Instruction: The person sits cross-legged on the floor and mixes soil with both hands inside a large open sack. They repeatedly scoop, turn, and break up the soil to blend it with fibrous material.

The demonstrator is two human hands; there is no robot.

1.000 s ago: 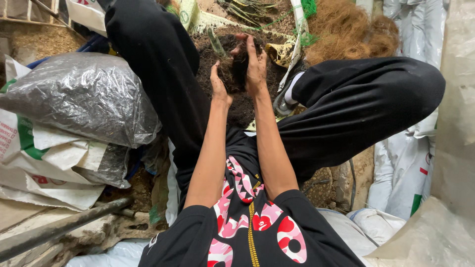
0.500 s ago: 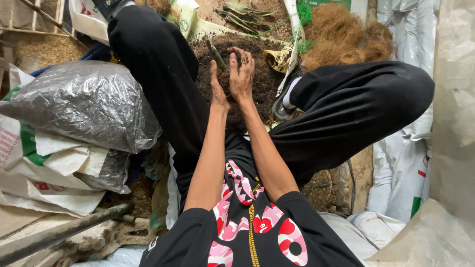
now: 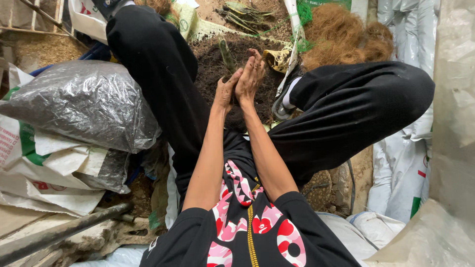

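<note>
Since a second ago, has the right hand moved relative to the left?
Yes. The right hand has closed in against the left hand; both now press together over the dark soil pile, where earlier a dark clump sat between them.

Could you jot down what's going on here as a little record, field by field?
Left hand: left hand cupped, soil-stained, pressed against the right
Right hand: right hand upright beside it, fingers together
Between the hands: green cutting standing in dark soil
Grip on cutting: cannot tell
Posture: seated, legs in black trousers either side of the soil
Left side: grey plastic bag
Behind soil: brown coconut fibre
</note>
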